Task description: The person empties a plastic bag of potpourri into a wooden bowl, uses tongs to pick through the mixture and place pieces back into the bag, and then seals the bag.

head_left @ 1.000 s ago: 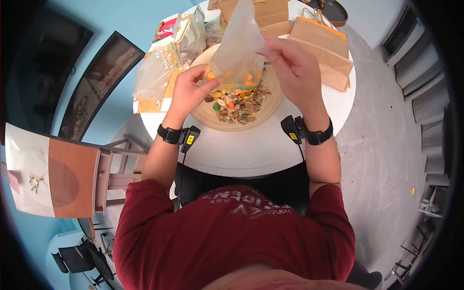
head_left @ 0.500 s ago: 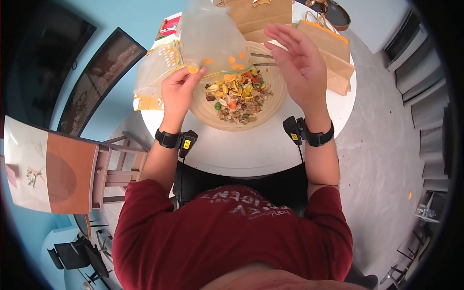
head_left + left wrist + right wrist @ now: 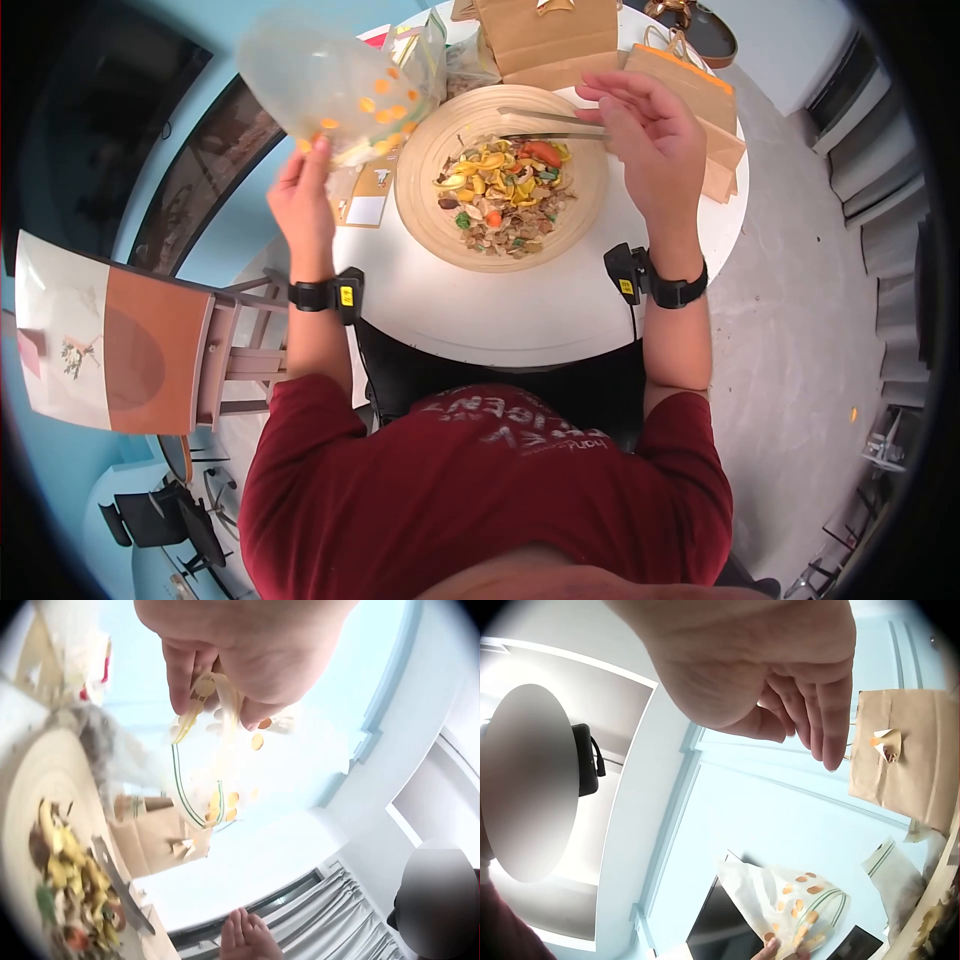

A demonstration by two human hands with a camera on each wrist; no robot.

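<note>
My left hand (image 3: 303, 205) pinches the edge of a translucent zip bag (image 3: 335, 85) with orange dots, held up left of the round wooden plate (image 3: 418, 175). In the left wrist view, the zip strip (image 3: 178, 772) of the bag hangs below the thumb and fingers. Dried mixed pieces (image 3: 505, 190), yellow, orange, green and brown, lie heaped on the plate. My right hand (image 3: 655, 145) hovers over the plate's right side, fingers loosely bent with nothing between them in the right wrist view. Metal tongs (image 3: 550, 117) rest across the plate's far side, their end close to that hand.
Brown paper bags stand at the back (image 3: 550, 50) and right (image 3: 718, 115) of the white round table (image 3: 450, 320). More clear bags (image 3: 470, 65) sit behind the plate. A card (image 3: 368, 200) lies left of the plate. A small cabinet (image 3: 150, 350) is beside the table.
The bag has moved from above the plate out to the left in my left hand. My right hand has let go of it and drawn back right. More yellow and orange pieces show on the heap.
</note>
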